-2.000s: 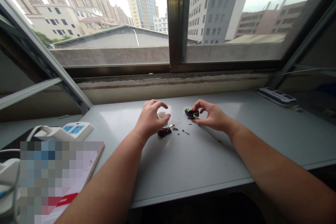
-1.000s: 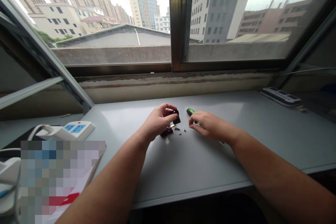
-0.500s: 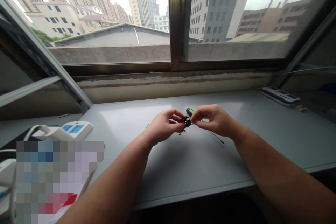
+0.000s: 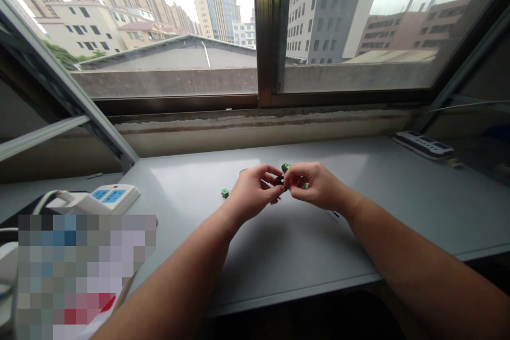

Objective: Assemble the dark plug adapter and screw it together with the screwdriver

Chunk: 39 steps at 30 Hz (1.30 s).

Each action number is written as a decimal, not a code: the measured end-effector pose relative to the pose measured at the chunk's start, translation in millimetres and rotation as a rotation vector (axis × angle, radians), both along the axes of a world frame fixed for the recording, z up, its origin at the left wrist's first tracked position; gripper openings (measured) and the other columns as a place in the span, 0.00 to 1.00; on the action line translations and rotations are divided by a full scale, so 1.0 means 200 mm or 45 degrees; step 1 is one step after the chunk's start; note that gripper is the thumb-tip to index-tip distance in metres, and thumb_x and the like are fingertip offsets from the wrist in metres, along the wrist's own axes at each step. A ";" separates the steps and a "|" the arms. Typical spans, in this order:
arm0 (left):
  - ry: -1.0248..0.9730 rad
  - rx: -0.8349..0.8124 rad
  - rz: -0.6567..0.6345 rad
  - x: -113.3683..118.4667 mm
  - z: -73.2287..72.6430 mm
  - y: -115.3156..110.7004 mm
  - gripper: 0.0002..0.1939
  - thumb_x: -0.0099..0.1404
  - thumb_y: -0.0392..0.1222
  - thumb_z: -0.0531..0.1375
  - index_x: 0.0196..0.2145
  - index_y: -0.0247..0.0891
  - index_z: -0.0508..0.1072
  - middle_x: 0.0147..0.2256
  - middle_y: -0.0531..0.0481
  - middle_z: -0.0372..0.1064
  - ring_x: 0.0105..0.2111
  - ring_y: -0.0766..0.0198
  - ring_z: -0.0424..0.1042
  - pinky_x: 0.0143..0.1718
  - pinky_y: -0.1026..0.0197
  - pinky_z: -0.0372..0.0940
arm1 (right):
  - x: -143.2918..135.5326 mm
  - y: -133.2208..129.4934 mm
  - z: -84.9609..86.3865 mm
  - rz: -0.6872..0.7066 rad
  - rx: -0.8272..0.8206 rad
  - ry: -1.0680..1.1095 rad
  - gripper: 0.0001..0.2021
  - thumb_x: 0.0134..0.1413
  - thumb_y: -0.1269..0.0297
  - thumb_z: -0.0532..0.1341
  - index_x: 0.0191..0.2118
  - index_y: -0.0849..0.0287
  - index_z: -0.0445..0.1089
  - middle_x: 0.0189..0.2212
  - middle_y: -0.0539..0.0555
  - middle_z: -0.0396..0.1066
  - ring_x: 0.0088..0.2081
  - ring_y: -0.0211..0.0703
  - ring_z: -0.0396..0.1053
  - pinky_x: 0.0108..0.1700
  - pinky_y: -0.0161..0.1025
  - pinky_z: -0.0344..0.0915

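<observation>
Between the fingertips of my left hand [image 4: 253, 186] is a small round black part [image 4: 280, 180], lifted over the desk. My right hand [image 4: 313, 183] has its thumb and forefinger pinched at the part's right edge; whatever those fingers hold is too small to make out. Behind the right hand lies a screwdriver with a green and black handle [image 4: 286, 167], mostly covered. Its dark tip shows below the right wrist. A small green piece [image 4: 225, 193] rests left of my left hand. Tiny bits below the fingers are partly hidden.
At the left stand a white power strip [image 4: 115, 194] with blue sockets, a plug and cables. A white and dark device [image 4: 423, 145] lies at the back right of the grey desk [image 4: 303, 265]. Metal frame bars and a window border the desk.
My right hand has moved left and closed in on the black part, covering more of it and of the screwdriver. The left hand has turned slightly, and the green piece shows more fully.
</observation>
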<state>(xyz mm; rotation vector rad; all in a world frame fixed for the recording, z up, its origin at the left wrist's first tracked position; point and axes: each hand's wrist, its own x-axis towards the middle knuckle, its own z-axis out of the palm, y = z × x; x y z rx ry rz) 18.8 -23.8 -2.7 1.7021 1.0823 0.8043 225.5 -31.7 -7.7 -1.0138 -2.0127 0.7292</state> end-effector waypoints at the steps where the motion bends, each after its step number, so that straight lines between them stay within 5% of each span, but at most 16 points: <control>1: 0.017 0.023 0.005 0.00 0.00 0.00 0.15 0.60 0.46 0.69 0.43 0.37 0.76 0.34 0.46 0.78 0.27 0.62 0.78 0.28 0.61 0.73 | 0.00 0.00 0.00 -0.003 0.006 -0.025 0.07 0.47 0.75 0.61 0.31 0.58 0.75 0.27 0.49 0.72 0.29 0.37 0.68 0.33 0.36 0.65; 11: 0.147 0.293 0.002 0.01 0.00 -0.02 0.14 0.59 0.41 0.68 0.44 0.39 0.79 0.35 0.47 0.79 0.30 0.62 0.78 0.33 0.62 0.73 | -0.01 0.00 -0.02 -0.051 -0.221 0.070 0.05 0.48 0.72 0.61 0.32 0.59 0.74 0.25 0.48 0.69 0.27 0.36 0.64 0.30 0.35 0.60; 21: 0.222 0.394 0.063 0.02 0.01 -0.03 0.13 0.59 0.38 0.66 0.43 0.40 0.80 0.35 0.49 0.80 0.28 0.64 0.77 0.32 0.63 0.71 | -0.03 0.02 -0.06 -0.055 -0.355 0.236 0.08 0.51 0.71 0.63 0.34 0.54 0.63 0.26 0.47 0.72 0.29 0.41 0.74 0.33 0.37 0.66; 30: 0.179 0.307 0.047 0.01 0.01 -0.02 0.08 0.62 0.42 0.65 0.40 0.39 0.78 0.29 0.51 0.77 0.23 0.66 0.74 0.27 0.65 0.67 | -0.03 0.02 -0.05 0.023 -0.353 0.273 0.07 0.60 0.64 0.64 0.41 0.55 0.66 0.31 0.50 0.74 0.33 0.43 0.75 0.36 0.40 0.69; 34: 0.068 0.256 0.054 0.01 -0.01 0.00 0.11 0.60 0.43 0.67 0.40 0.38 0.78 0.36 0.48 0.78 0.26 0.67 0.73 0.28 0.65 0.68 | -0.03 0.02 -0.05 -0.062 -0.232 0.193 0.08 0.60 0.61 0.65 0.41 0.55 0.67 0.29 0.48 0.72 0.31 0.40 0.70 0.34 0.39 0.66; 39: -0.154 -0.011 0.159 0.01 0.00 0.02 0.15 0.55 0.42 0.68 0.42 0.37 0.77 0.38 0.46 0.77 0.27 0.66 0.72 0.26 0.64 0.68 | -0.02 0.02 -0.04 -0.095 -0.180 0.167 0.09 0.60 0.58 0.65 0.41 0.55 0.67 0.28 0.48 0.70 0.29 0.39 0.67 0.32 0.38 0.63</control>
